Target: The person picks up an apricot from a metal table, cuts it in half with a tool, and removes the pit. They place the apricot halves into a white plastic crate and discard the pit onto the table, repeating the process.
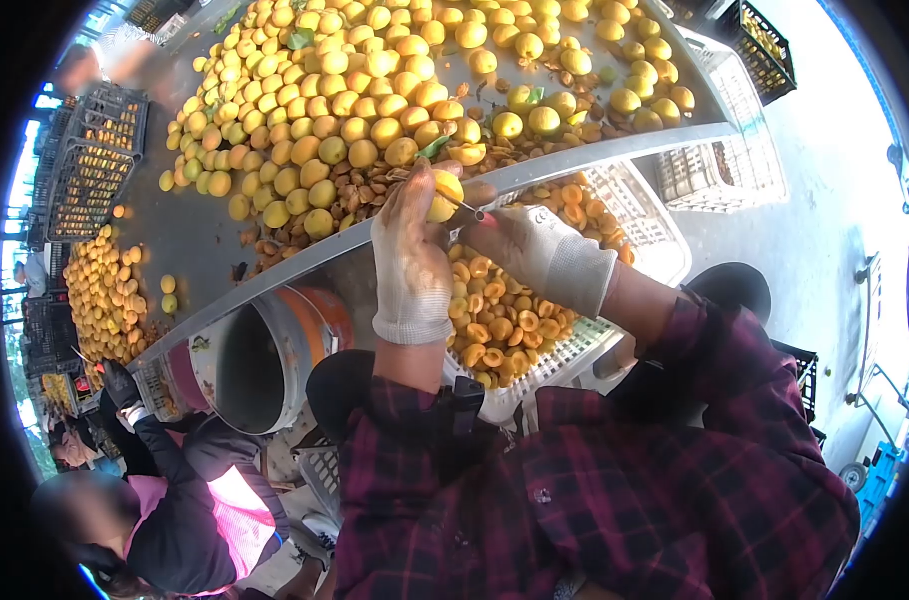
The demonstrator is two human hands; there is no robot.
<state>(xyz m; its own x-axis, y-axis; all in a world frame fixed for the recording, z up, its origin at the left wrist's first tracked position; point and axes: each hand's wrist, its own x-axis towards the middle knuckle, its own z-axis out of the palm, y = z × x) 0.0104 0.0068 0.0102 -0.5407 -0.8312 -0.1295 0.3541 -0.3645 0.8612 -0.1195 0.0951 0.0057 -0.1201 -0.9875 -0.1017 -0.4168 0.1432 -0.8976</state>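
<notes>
Over the table's front edge, my left hand (412, 260), in a soiled white glove, holds a yellow apricot (445, 196) between thumb and fingers. Just right of it, my right hand (535, 250), also gloved, is closed round the red handle of a small metal tool (479, 215). The tool's thin tip meets the fruit. Below both hands is a white crate (655, 235) with many halved apricots (500, 320). Whole apricots (335, 85) are heaped on the metal table (205, 270), and brown pits and scraps (360, 190) lie along its edge.
A large bucket (250, 365) stands left of my lap. At the lower left sits another person (200, 500) with a dark-gloved hand by the table. Black crates (95, 165) of fruit stand at the left, and a white crate (725, 165) is at the right.
</notes>
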